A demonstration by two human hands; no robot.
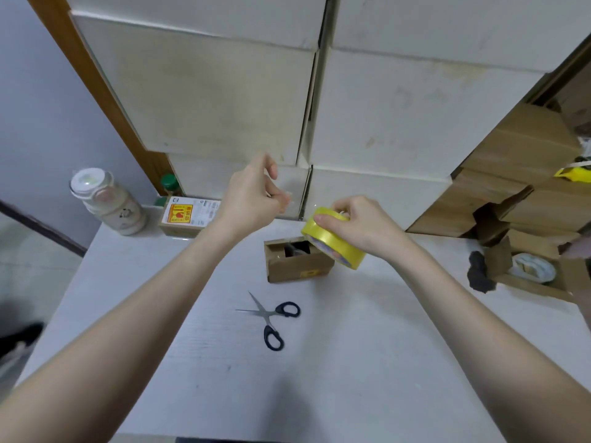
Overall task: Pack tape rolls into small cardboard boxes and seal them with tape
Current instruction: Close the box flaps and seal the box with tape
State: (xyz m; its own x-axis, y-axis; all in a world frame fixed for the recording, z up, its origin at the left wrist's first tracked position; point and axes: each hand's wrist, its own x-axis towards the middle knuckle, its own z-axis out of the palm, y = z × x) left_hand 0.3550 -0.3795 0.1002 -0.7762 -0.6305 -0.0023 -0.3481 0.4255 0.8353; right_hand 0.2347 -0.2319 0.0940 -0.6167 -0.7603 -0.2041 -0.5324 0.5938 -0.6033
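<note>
Right hand [355, 223] grips yellow tape roll [332, 243] above open small box [297, 260] on bench [351, 346]. Left hand [252, 196] pinches clear tape end, likely drawing strip for sealing. Scissors [271, 318] near, ready for cutting.

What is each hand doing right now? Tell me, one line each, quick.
Left hand: fingers pinched together on the clear tape end pulled off the roll.
Right hand: gripping the yellow tape roll above the small box.
</note>
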